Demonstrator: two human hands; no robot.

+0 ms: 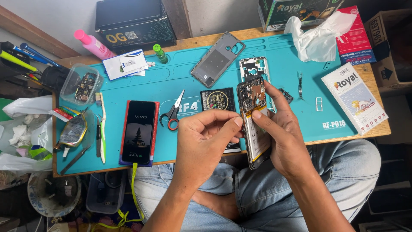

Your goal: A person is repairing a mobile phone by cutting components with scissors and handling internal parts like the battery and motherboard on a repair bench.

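Observation:
My right hand [284, 133] grips an opened phone [254, 112] with its back off, showing the circuit board and battery, held upright over the front edge of the teal work mat [180, 81]. My left hand [205, 137] has thumb and forefinger pinched together at the phone's left edge, beside the battery; whether anything small sits between them cannot be seen. A grey phone back cover [217, 59] and a loose inner frame [253, 67] lie on the mat behind the phone.
A second phone with a lit screen [138, 132] rests at the left, red-handled scissors [172, 115] beside it. Tweezers and a toothbrush [102, 129] lie further left. Also here: a clear parts box [81, 83], a pink bottle [92, 44], and white packets and boxes [354, 98] at the right.

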